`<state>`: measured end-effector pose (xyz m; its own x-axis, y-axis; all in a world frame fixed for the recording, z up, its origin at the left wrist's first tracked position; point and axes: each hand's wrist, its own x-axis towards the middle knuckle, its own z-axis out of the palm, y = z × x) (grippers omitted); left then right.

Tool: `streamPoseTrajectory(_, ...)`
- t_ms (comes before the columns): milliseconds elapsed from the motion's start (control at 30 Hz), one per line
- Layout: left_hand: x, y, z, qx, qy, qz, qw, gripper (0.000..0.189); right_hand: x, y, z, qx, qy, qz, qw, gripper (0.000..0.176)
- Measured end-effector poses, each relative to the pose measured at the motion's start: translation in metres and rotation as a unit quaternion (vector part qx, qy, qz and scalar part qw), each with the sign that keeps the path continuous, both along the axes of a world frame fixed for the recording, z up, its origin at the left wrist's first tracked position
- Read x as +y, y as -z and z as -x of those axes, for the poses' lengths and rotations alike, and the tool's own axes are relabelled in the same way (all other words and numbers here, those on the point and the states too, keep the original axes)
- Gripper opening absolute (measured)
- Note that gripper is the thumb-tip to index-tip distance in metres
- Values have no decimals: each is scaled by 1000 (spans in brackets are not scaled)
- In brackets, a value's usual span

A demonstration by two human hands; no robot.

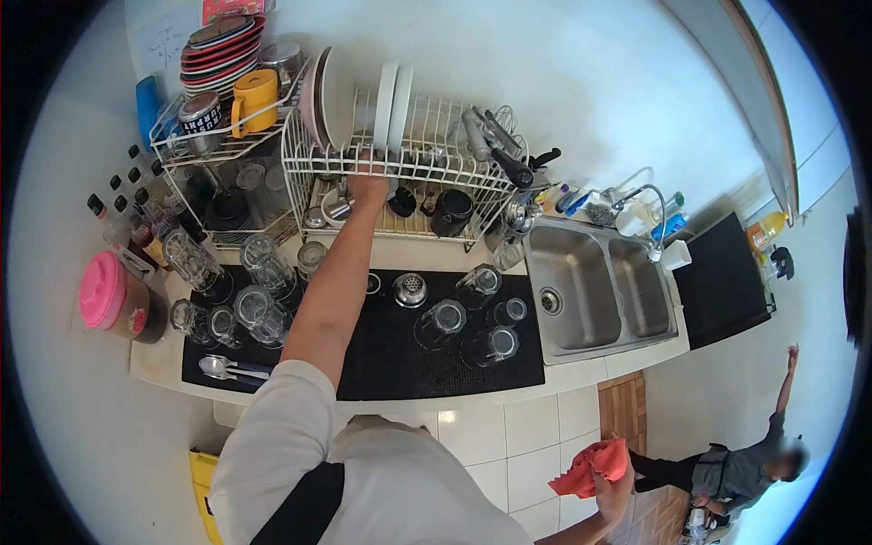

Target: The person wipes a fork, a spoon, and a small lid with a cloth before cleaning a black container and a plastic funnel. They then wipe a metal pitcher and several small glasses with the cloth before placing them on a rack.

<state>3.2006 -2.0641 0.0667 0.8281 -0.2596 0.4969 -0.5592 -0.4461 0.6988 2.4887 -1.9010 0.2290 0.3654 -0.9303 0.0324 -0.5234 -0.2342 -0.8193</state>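
Note:
My left hand (368, 186) reaches into the lower part of a white wire dish rack (422, 168). Its fingers are hidden behind the rack's wires, so whether they hold anything does not show. Small metal pieces lie beside it, and a dark mug (451, 213) stands to its right. Above the hand, white plates (393, 107) stand on edge in the rack. Down at the right, away from the counter, my right hand (616, 495) is closed round a crumpled red cloth (592, 468).
Several upside-down glasses (440, 324) stand on a black mat (381, 368), with spoons (227, 368) at its left front. A double sink (577, 295) lies right. Bottles and a pink-lidded container (104, 291) line the left. Another person (740, 477) is at the lower right.

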Motion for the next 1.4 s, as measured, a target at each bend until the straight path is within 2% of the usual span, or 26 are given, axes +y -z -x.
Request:
streamPoseTrajectory(33, 8, -15, 10, 6, 7, -26, 1000, 25, 2, -8, -10, -6, 1, -1, 1000, 79)
streamPoseTrajectory(67, 15, -24, 20, -43, 10, -15, 999, 25, 3, -14, -18, -11, 2, -2, 1000, 80)
streamPoseTrajectory(167, 22, -19, 29, -163, -3, -7, 987, 19, 1, -17, -23, -22, 12, -1, 1000, 79)
streamPoseTrajectory(267, 13, -8, 25, -123, -28, 36, 991, 14, -6, -13, -20, -3, 8, 25, 1000, 76)
streamPoseTrajectory(300, 19, -12, 26, -153, -18, -26, 988, 12, -8, -12, -19, 1, 4, 28, 1000, 76)
streamPoseTrajectory(400, 30, -21, 29, -118, 2, -151, 981, 14, -11, -11, -18, 2, -4, 27, 1000, 74)
streamPoseTrajectory(500, 36, -20, 34, -143, 23, -201, 969, 16, -12, -14, -21, -4, -10, 23, 1000, 74)
streamPoseTrajectory(600, 48, -48, 78, 21, 61, -140, 988, 17, -15, -14, -22, 4, -22, 36, 999, 74)
streamPoseTrajectory(700, 45, -29, 102, -38, 155, -128, 979, 17, -15, -14, -25, -13, -20, 23, 999, 74)
streamPoseTrajectory(800, 37, -15, 107, -1, 138, -216, 967, 20, -17, -18, -27, -5, -28, 3, 1000, 73)
streamPoseTrajectory(1000, 22, 4, 94, 27, 127, -248, 960, 27, -8, -18, -18, -41, -38, 20, 998, 74)
streamPoseTrajectory(1067, 33, -22, 113, 52, 111, -190, 974, 29, -5, -2, -4, -52, -22, 47, 997, 73)
streamPoseTrajectory(1133, 37, -25, 127, 58, 112, -130, 983, 31, 1, 24, -2, -208, 103, 21, 972, 70)
streamPoseTrajectory(1200, 37, -11, 138, 50, 133, -71, 987, 34, 9, 37, -8, -348, 205, -4, 915, 67)
streamPoseTrajectory(1267, 50, -27, 160, 91, 198, -71, 973, 29, -1, 31, -28, -467, 273, -21, 840, 63)
streamPoseTrajectory(1300, 55, -33, 167, 112, 227, -71, 965, 27, -3, 26, -31, -492, 290, -39, 820, 61)
streamPoseTrajectory(1400, 33, -1, 144, -3, 241, -58, 969, 34, -11, 9, -34, -563, 323, -94, 754, 55)
